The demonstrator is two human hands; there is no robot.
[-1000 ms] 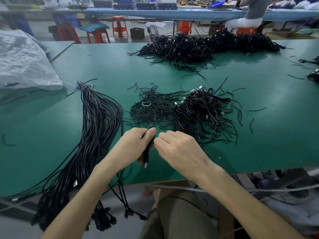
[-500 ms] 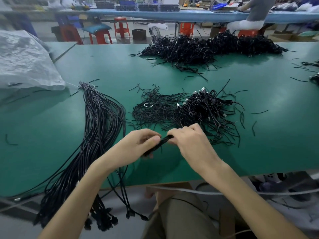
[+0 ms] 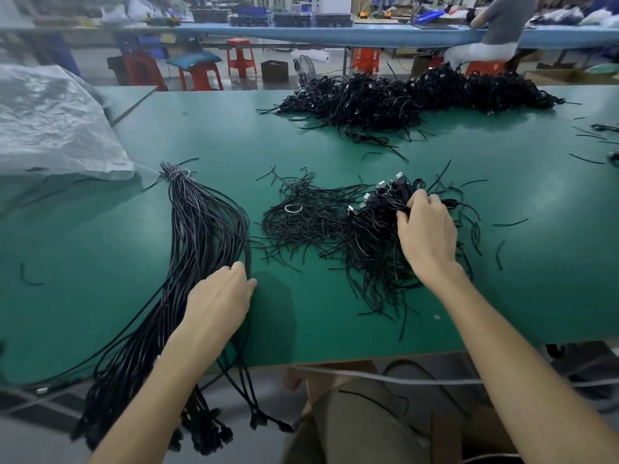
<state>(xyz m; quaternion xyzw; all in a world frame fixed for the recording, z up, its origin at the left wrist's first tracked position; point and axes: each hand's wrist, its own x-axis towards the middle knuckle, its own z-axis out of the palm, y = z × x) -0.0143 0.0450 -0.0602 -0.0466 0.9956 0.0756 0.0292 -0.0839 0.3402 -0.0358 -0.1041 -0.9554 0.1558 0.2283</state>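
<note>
Cable bundle (image 3: 201, 229), axis near-far, tied end far, L hand (image 3: 219, 299) atop

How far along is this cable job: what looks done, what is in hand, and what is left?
Done: coiled cables lie in a near pile and a far heap. In hand: the right hand curls its fingers into the near pile, and the left hand rests on the bundle of straight cables. Left: that bundle is thick and loose ties lie beside it, so plenty probably remains.
</note>
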